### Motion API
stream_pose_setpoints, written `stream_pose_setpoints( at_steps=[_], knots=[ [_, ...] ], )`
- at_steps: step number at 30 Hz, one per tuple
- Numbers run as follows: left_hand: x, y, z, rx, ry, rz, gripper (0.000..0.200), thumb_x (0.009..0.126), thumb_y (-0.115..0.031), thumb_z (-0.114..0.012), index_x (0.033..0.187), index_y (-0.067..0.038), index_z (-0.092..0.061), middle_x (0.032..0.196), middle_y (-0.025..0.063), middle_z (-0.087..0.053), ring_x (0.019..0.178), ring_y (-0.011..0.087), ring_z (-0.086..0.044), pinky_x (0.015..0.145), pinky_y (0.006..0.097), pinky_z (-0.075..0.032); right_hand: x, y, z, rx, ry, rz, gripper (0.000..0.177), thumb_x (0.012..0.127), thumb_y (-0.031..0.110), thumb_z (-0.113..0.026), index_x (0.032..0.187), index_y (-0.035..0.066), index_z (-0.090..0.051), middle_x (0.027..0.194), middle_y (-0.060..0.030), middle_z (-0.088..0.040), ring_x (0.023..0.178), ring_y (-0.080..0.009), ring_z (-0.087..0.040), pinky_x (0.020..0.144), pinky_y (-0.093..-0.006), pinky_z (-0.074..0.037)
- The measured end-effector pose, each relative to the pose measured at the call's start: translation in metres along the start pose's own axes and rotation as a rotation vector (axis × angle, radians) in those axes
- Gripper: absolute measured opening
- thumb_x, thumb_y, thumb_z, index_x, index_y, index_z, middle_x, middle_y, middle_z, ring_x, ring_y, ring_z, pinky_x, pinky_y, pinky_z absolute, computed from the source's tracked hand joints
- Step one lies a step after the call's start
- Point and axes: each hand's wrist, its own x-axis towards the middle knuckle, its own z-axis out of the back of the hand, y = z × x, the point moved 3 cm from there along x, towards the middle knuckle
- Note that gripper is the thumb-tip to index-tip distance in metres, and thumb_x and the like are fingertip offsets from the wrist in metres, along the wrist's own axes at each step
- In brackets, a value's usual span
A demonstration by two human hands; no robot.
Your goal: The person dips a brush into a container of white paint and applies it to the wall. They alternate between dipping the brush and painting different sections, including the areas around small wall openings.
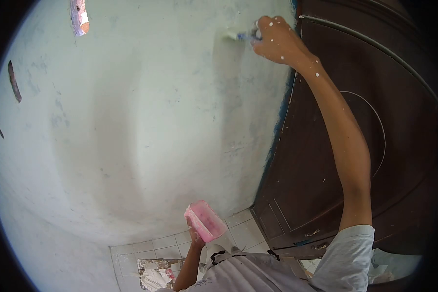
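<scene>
My right hand (279,41), dotted with white paint, is raised high on the right and closed round a paintbrush (242,36). The brush points left, its bristles right at the pale green-white wall (175,97). Down near my waist, my left hand (195,235) grips a pink plastic tub (207,220) by its left side. The tub is tilted towards me, and whitish smears show on its rim and inside.
A dark brown wooden cabinet (336,146) stands close on the right, under my outstretched arm. Blue paint (277,126) edges the wall beside it. White floor tiles (246,233) lie below, with a box of whitish scraps (155,277) at lower left.
</scene>
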Motion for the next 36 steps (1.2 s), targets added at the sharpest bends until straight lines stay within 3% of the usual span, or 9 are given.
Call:
stream_pose_setpoints(
  at_steps=[3,7,12,15,18,22,29,33,36],
  knots=[
    [0.002,0.002,-0.003,0.028,-0.003,-0.021,0.079,0.091,-0.068,-0.036,0.145,-0.011,-0.026,0.138,0.0094,-0.044,0.123,0.0280,-0.049,0.103,0.0469,-0.042,-0.017,-0.005,-0.014,-0.023,-0.398,0.168,0.039,0.079,0.019,-0.065,0.112,-0.002,-0.062,0.093,-0.0241,-0.064,0.087,-0.0383,-0.062,0.079,-0.0445,-0.051],
    [-0.001,-0.005,-0.006,0.127,-0.016,-0.067,0.081,0.090,-0.068,-0.039,0.145,-0.011,-0.024,0.138,0.0093,-0.044,0.123,0.0277,-0.049,0.103,0.0470,-0.043,-0.086,-0.011,-0.130,0.008,-0.319,0.277,0.046,0.073,0.012,-0.065,0.116,-0.003,-0.059,0.086,-0.0203,-0.064,0.077,-0.0345,-0.063,0.070,-0.0429,-0.054],
    [0.005,0.006,0.022,-0.053,-0.044,0.007,0.079,0.090,-0.069,-0.037,0.144,-0.011,-0.030,0.135,0.0103,-0.048,0.122,0.0286,-0.050,0.101,0.0481,-0.043,-0.185,-0.001,-0.197,0.099,0.494,-0.021,0.045,0.073,0.010,-0.063,0.114,-0.006,-0.055,0.095,-0.0238,-0.062,0.087,-0.0394,-0.062,0.077,-0.0448,-0.053],
    [0.008,0.011,0.032,-0.112,-0.060,0.073,0.077,0.091,-0.069,-0.036,0.142,-0.011,-0.034,0.133,0.0111,-0.050,0.120,0.0291,-0.052,0.101,0.0484,-0.044,-0.163,-0.024,-0.191,0.156,0.641,-0.012,0.039,0.072,0.016,-0.063,0.104,-0.005,-0.057,0.100,-0.0275,-0.061,0.099,-0.0428,-0.059,0.087,-0.0474,-0.050],
    [0.006,0.006,0.023,-0.051,-0.062,0.079,0.075,0.092,-0.068,-0.034,0.142,-0.011,-0.035,0.132,0.0113,-0.051,0.120,0.0291,-0.052,0.101,0.0483,-0.044,-0.059,-0.039,-0.127,0.085,0.337,0.191,0.039,0.070,0.023,-0.067,0.096,-0.006,-0.061,0.095,-0.0250,-0.062,0.092,-0.0389,-0.061,0.082,-0.0450,-0.050],
    [0.005,0.001,0.007,0.005,-0.045,0.006,0.073,0.093,-0.066,-0.033,0.142,-0.011,-0.034,0.133,0.0111,-0.050,0.120,0.0287,-0.052,0.102,0.0482,-0.043,0.007,-0.021,-0.015,0.117,0.136,0.045,0.039,0.074,0.021,-0.068,0.100,-0.007,-0.061,0.087,-0.0241,-0.065,0.080,-0.0346,-0.065,0.071,-0.0408,-0.052],
    [0.006,-0.004,-0.009,-0.155,-0.053,0.032,0.072,0.094,-0.063,-0.034,0.143,-0.011,-0.032,0.136,0.0110,-0.048,0.122,0.0290,-0.051,0.102,0.0483,-0.043,-0.033,-0.034,-0.063,0.104,-0.269,-0.012,0.036,0.078,0.019,-0.064,0.107,-0.003,-0.062,0.095,-0.0272,-0.063,0.088,-0.0425,-0.061,0.080,-0.0463,-0.052],
    [0.002,-0.007,0.005,0.314,0.102,-0.305,0.078,0.091,-0.063,-0.044,0.146,-0.010,-0.028,0.142,0.0113,-0.043,0.128,0.0295,-0.045,0.106,0.0497,-0.040,-0.153,-0.004,-0.152,0.160,0.171,-0.082,0.031,0.080,0.014,-0.060,0.106,-0.002,-0.063,0.090,-0.0246,-0.064,0.086,-0.0408,-0.061,0.080,-0.0470,-0.051],
    [0.022,-0.010,0.005,-0.139,0.068,-0.089,0.082,0.088,-0.066,-0.045,0.146,-0.012,-0.029,0.141,0.0095,-0.044,0.128,0.0284,-0.046,0.107,0.0505,-0.040,-0.245,0.018,-0.182,0.344,0.542,-0.076,0.027,0.081,0.012,-0.061,0.103,-0.002,-0.066,0.085,-0.0215,-0.065,0.080,-0.0366,-0.062,0.077,-0.0451,-0.051]
  ],
)
